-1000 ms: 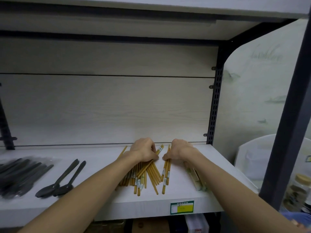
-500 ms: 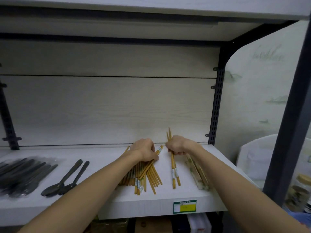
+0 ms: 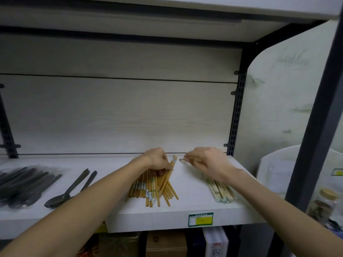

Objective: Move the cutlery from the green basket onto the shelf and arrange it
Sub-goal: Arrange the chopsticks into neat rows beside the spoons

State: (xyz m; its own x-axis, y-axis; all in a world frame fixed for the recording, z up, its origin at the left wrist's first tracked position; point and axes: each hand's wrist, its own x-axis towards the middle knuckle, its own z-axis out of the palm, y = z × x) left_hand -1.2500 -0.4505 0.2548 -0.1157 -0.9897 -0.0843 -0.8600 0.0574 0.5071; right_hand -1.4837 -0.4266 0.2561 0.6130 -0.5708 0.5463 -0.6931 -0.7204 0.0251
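Two bare forearms reach in from below, no sleeves, watch or rings visible; left hand [image 3: 156, 160] and right hand [image 3: 207, 161] ungloved.

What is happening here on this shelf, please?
A person is sorting chopsticks on a white shelf. The left hand grips the far end of a fanned pile of brown chopsticks. The right hand pinches a pale stick above a smaller bundle of pale chopsticks. Two dark spoons and a bag of black cutlery lie further left.
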